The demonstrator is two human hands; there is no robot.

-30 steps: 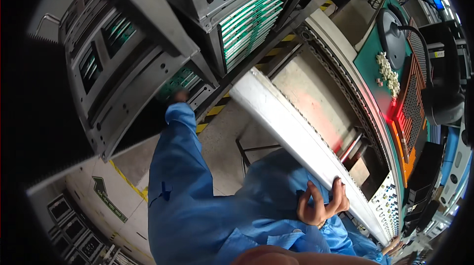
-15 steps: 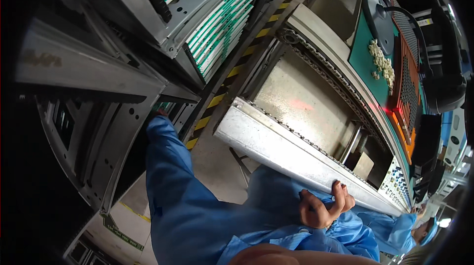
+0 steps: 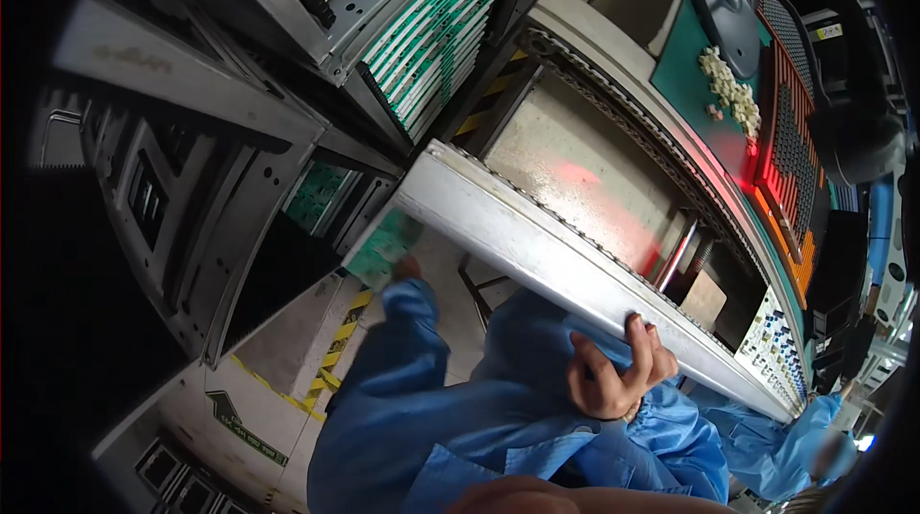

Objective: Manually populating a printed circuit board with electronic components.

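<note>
My left hand (image 3: 409, 270), smeared by motion, is closed on the edge of a green circuit board (image 3: 379, 248). The board is tilted between the rack and the near end of the conveyor, and part of it is behind the silver rail (image 3: 522, 241). My right hand (image 3: 618, 370) has its fingers loosely bent and apart, with fingertips against that rail's near side; nothing is in it. On the left stands a metal magazine rack (image 3: 244, 217), where more green board (image 3: 316, 196) shows in an opening.
Stacked green-and-white boards (image 3: 436, 45) fill an upper rack. Beyond the conveyor bed (image 3: 575, 164), a green mat (image 3: 685, 83) holds small cream parts (image 3: 730, 92) and an orange-and-black tray (image 3: 791, 150). A populated board (image 3: 771, 346) lies at the conveyor's right end, near another person (image 3: 795, 447).
My left hand has come out of the rack opening and moved right, bringing the green circuit board with it. My right hand stays by the rail. The view has shifted slightly.
</note>
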